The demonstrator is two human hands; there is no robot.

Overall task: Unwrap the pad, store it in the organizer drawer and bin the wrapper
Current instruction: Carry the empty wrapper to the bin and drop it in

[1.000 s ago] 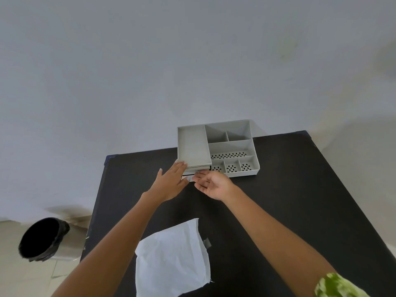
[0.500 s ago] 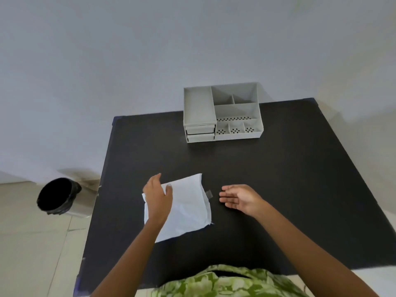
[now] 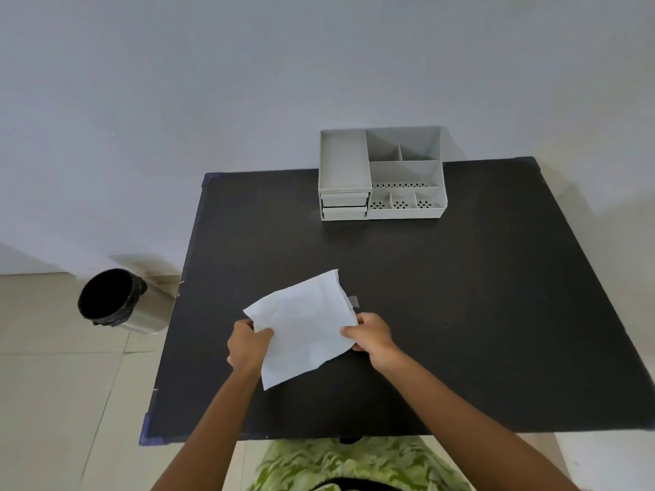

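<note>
A flat white wrapper [image 3: 304,324] is held just above the black table [image 3: 460,313], tilted with its far corner up. My left hand [image 3: 248,345] pinches its left edge and my right hand [image 3: 372,334] pinches its right edge. The grey organizer [image 3: 381,173] stands at the table's far edge; its two small drawers [image 3: 343,206] at the front left are pushed in. The pad itself is not visible. The bin [image 3: 113,299], lined with a black bag, stands on the floor left of the table.
A small grey scrap [image 3: 354,301] lies on the table just behind the wrapper. A white wall rises behind the table. Tiled floor runs along the left side.
Both hands drew back from the organizer drawers to the wrapper. The left hand reached it first; now both hands grip it and have lifted it off the table.
</note>
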